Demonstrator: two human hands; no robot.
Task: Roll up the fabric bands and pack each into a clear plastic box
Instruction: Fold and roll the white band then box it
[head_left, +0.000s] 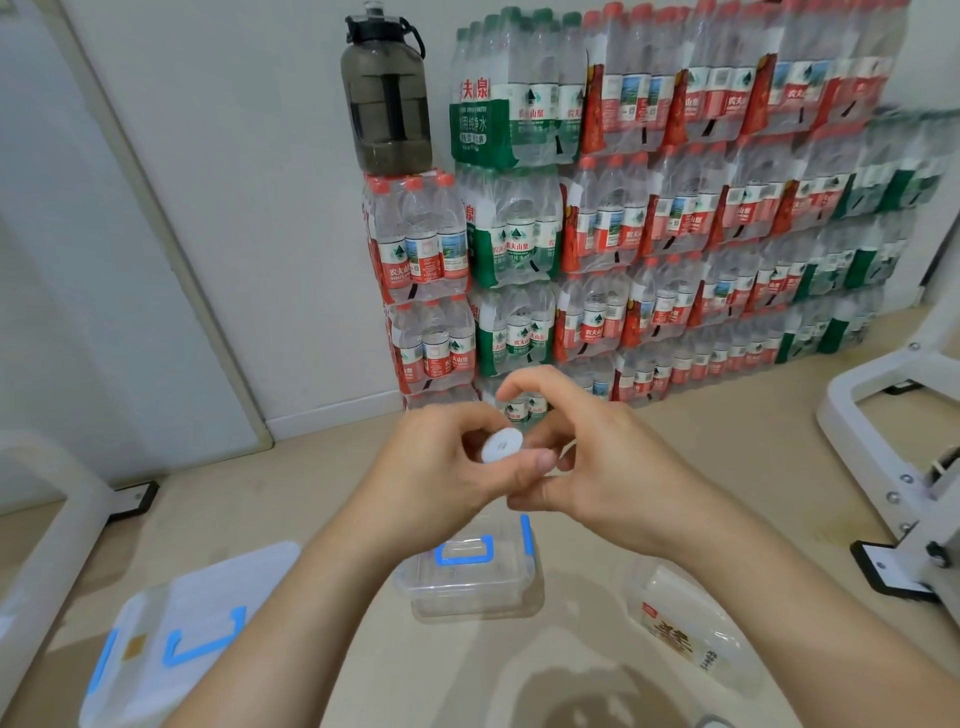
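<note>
above the pale floor, at chest height in front of the person, a small white rolled band (501, 445) sits between both hands, its flat spiral end facing the camera. the left hand (441, 467) grips it with curled fingers, the thumb lying along its lower edge; the right hand (602, 467) closes in from the other side, its forefinger arched over the top and the lower fingers tucked under the roll. whether a loose tail of fabric remains to be wound is hidden behind the fingers. i judge the step in hand to be the end of the rolling, the coil being tightened or held firm before packing. directly below the hands stands a small clear box (467, 582) with a blue handle and blue clasps; its lid looks to be seated on it, though the clear plastic makes that hard to be sure of. if so, the next move calls for one hand to keep the coil pinched so it does not spring loose while the other comes down to free the clasps and lift the lid. a larger clear box (171, 639) with blue fittings lies at lower left, and a clear packet (691, 629) with a printed label at lower right.
</note>
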